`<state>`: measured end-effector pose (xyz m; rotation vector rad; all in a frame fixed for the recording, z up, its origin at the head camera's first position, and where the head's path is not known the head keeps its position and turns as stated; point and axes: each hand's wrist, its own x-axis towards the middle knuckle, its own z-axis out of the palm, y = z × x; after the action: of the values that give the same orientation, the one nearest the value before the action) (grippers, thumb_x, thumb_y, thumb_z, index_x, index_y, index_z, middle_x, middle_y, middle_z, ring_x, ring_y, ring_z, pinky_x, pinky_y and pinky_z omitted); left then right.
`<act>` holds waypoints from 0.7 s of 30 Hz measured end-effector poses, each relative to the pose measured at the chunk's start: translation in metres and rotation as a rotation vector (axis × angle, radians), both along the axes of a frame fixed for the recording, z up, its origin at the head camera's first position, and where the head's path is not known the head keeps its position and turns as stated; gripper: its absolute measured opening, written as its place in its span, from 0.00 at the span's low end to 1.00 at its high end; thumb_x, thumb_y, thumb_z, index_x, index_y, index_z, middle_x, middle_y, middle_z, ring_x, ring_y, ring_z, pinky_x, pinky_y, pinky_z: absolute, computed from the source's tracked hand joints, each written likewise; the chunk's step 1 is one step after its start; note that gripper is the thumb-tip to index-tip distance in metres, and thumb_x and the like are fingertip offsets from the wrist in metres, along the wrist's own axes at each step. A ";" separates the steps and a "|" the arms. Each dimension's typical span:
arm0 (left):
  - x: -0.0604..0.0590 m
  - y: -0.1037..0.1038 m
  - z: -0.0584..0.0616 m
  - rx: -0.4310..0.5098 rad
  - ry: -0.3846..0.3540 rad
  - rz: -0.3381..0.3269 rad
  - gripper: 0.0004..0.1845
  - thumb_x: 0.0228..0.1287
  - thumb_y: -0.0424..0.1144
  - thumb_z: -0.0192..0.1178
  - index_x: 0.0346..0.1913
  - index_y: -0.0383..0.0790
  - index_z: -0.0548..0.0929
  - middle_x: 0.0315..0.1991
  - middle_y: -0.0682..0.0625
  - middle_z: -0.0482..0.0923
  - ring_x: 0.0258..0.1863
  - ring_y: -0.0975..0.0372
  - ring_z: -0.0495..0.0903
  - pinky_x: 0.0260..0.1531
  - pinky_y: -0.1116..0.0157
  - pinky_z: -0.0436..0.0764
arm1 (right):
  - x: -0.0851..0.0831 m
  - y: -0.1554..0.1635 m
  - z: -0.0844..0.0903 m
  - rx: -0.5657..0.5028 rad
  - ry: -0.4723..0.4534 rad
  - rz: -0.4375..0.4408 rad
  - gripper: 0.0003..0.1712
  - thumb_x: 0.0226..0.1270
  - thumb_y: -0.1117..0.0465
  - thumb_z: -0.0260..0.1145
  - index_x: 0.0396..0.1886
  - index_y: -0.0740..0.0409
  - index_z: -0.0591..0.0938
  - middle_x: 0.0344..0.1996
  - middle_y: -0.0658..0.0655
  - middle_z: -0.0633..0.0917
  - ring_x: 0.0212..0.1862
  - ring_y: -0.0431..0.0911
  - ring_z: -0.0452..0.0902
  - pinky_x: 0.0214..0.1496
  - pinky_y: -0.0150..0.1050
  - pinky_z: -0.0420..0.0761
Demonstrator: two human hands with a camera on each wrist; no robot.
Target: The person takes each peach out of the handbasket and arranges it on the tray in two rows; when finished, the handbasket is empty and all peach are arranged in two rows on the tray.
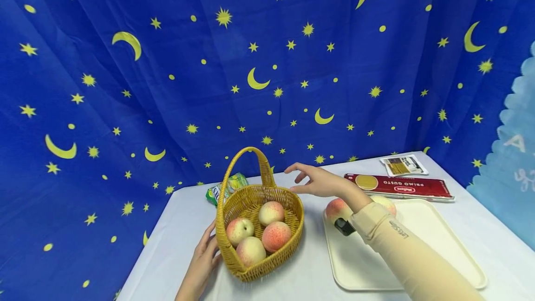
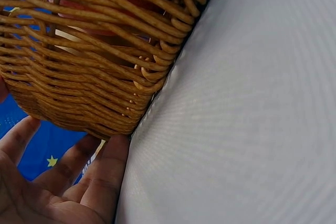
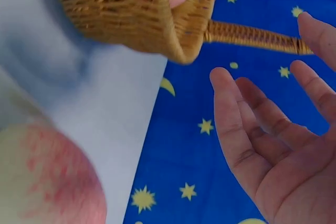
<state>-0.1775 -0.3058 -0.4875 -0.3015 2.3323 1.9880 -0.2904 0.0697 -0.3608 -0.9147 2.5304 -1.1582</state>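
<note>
1. The wicker basket (image 1: 260,226) is golden-brown and heart-shaped, with a tall arched handle. It stands upright on the white table, and my left hand (image 1: 205,257) rests against its near left side.
2. Four peaches (image 1: 271,233), cream with pink blush, lie close together inside the basket.
3. My right hand (image 1: 319,181) hovers empty, fingers spread, just right of the basket's rim.

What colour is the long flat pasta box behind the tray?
The long flat pasta box is dark red with a gold oval and white lettering; the head view shows it best.
</note>
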 end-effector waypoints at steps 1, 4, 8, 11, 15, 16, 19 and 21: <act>0.000 0.000 0.000 0.001 0.002 -0.002 0.38 0.83 0.60 0.53 0.87 0.57 0.55 0.80 0.37 0.67 0.78 0.44 0.69 0.76 0.40 0.74 | -0.001 -0.004 0.000 0.006 -0.004 0.001 0.29 0.79 0.51 0.69 0.75 0.47 0.74 0.65 0.65 0.83 0.58 0.55 0.87 0.57 0.50 0.91; 0.000 0.000 0.001 0.005 0.002 -0.005 0.38 0.83 0.61 0.53 0.88 0.58 0.55 0.80 0.37 0.67 0.79 0.43 0.68 0.77 0.39 0.72 | -0.004 -0.015 0.002 0.035 -0.001 0.007 0.30 0.80 0.50 0.68 0.76 0.48 0.73 0.64 0.65 0.84 0.58 0.55 0.87 0.55 0.49 0.90; -0.001 0.000 0.002 0.009 0.001 -0.005 0.39 0.82 0.62 0.53 0.88 0.58 0.54 0.81 0.37 0.66 0.80 0.42 0.67 0.78 0.37 0.71 | -0.006 -0.028 0.004 0.065 -0.024 0.002 0.31 0.80 0.48 0.67 0.77 0.48 0.72 0.63 0.63 0.85 0.62 0.55 0.84 0.58 0.50 0.88; -0.001 0.000 0.001 0.008 0.002 -0.004 0.39 0.82 0.62 0.53 0.88 0.58 0.54 0.81 0.37 0.66 0.80 0.41 0.66 0.78 0.37 0.70 | -0.006 -0.038 0.006 0.075 -0.063 0.006 0.32 0.80 0.48 0.67 0.77 0.50 0.72 0.62 0.63 0.85 0.61 0.54 0.84 0.57 0.50 0.87; 0.000 0.000 0.001 0.003 0.001 -0.004 0.40 0.83 0.62 0.52 0.88 0.57 0.53 0.80 0.36 0.66 0.80 0.40 0.65 0.78 0.36 0.69 | -0.006 -0.050 0.005 0.079 -0.158 0.021 0.35 0.79 0.48 0.68 0.79 0.52 0.70 0.61 0.65 0.85 0.53 0.55 0.87 0.53 0.49 0.89; 0.000 0.000 0.001 0.003 0.000 -0.004 0.40 0.83 0.62 0.52 0.88 0.57 0.53 0.80 0.36 0.66 0.81 0.39 0.65 0.78 0.36 0.69 | -0.006 -0.053 0.004 0.083 -0.178 0.024 0.35 0.80 0.48 0.68 0.79 0.52 0.69 0.62 0.66 0.85 0.51 0.55 0.87 0.52 0.48 0.89; 0.001 0.000 0.001 0.002 0.001 -0.008 0.40 0.82 0.62 0.53 0.88 0.57 0.53 0.80 0.36 0.66 0.80 0.40 0.65 0.78 0.36 0.69 | -0.007 -0.061 0.002 0.097 -0.225 0.029 0.37 0.80 0.48 0.67 0.81 0.53 0.68 0.66 0.68 0.82 0.44 0.56 0.87 0.48 0.48 0.89; 0.001 0.000 0.001 0.004 0.004 -0.009 0.40 0.82 0.62 0.53 0.88 0.57 0.53 0.80 0.36 0.66 0.80 0.40 0.66 0.78 0.36 0.69 | -0.007 -0.065 0.001 0.120 -0.231 0.025 0.37 0.80 0.48 0.67 0.81 0.52 0.68 0.71 0.67 0.78 0.42 0.54 0.86 0.45 0.46 0.89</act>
<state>-0.1767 -0.3061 -0.4865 -0.2868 2.3279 1.9910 -0.2979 0.0052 -0.3597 -0.7352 2.3668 -1.0271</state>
